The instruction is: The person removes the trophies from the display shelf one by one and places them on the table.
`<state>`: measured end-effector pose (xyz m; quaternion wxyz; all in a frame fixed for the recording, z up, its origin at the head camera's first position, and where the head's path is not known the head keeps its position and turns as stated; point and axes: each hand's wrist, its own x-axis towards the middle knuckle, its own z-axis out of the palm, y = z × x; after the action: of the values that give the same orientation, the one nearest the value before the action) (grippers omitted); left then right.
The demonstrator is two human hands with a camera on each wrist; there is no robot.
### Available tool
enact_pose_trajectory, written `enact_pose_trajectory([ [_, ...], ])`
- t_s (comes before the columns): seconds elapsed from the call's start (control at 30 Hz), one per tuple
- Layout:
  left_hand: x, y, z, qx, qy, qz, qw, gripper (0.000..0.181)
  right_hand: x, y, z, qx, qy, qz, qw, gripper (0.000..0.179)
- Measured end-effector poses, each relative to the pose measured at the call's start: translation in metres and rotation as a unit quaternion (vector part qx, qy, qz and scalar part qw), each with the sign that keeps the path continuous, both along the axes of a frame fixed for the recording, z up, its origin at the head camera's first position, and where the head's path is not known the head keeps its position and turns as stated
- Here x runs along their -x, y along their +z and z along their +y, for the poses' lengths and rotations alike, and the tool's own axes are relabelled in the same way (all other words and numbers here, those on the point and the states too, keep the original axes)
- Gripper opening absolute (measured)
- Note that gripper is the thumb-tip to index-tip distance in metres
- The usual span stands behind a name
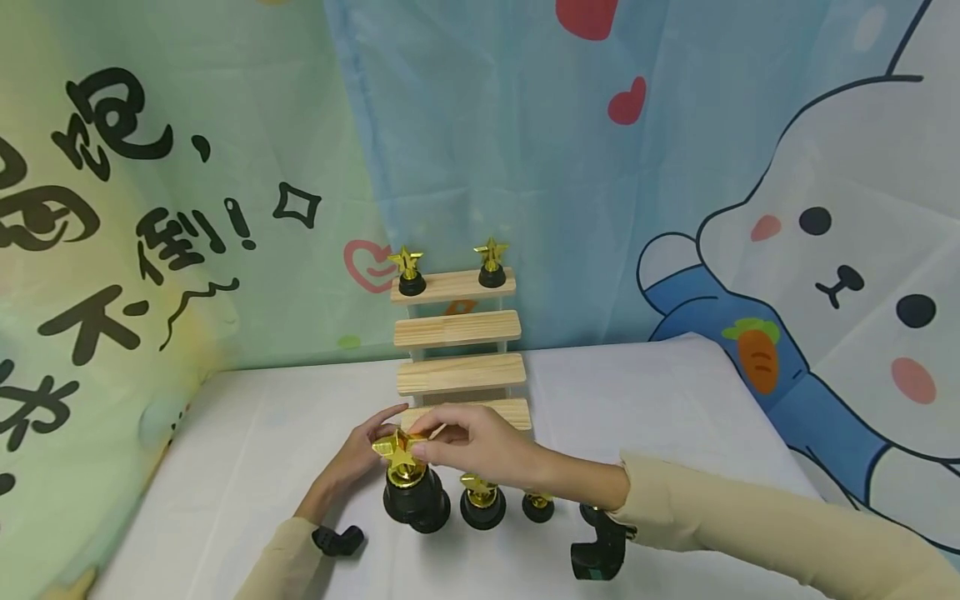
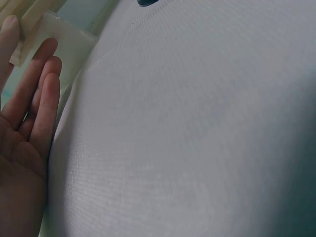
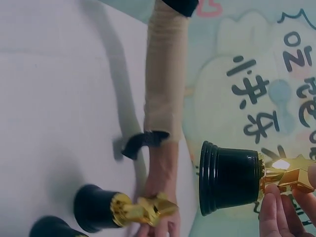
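Note:
My right hand (image 1: 480, 442) pinches a gold star trophy (image 1: 405, 471) by its star, above the white table. In the right wrist view, the held trophy's black base (image 3: 229, 177) hangs apart from the tabletop. Another trophy (image 3: 98, 207) stands below it and is mostly covered by it in the head view. My left hand (image 1: 363, 450) is beside the lowest board of a small wooden tiered stand (image 1: 465, 375). Its fingers (image 2: 42, 106) are extended, with fingertips near the board and its clear support; whether they touch is unclear.
Smaller trophies (image 1: 482, 507) stand in a row to the right, partly under my right forearm. Two small trophies (image 1: 491, 265) are on the stand's top board. A printed cloth backdrop (image 1: 510, 125) hangs behind the white-covered table (image 1: 600, 392).

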<state>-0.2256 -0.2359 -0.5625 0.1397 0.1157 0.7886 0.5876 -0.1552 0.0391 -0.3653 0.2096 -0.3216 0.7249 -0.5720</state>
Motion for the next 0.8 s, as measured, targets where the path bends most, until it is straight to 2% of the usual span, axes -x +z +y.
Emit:
enact_pose_trajectory([
  [0.1,-0.001,0.002,0.001,0.001,-0.008,-0.004,1.0,0.059,-0.006,-0.007,0.002,-0.008,0.002,-0.002,1.0,0.028],
  [0.23,-0.002,0.005,0.003,0.019,0.002,-0.006,0.9998,0.058,-0.013,-0.017,0.005,-0.018,0.006,-0.015,0.9997,0.026],
  [0.53,-0.001,0.005,0.003,0.018,0.005,0.005,0.9998,0.057,-0.027,-0.043,0.008,-0.001,0.017,-0.057,0.9982,0.027],
  [0.8,-0.001,0.002,0.002,0.016,0.005,0.001,0.9999,0.057,-0.039,-0.072,0.007,-0.004,0.018,-0.05,0.9986,0.026],
])
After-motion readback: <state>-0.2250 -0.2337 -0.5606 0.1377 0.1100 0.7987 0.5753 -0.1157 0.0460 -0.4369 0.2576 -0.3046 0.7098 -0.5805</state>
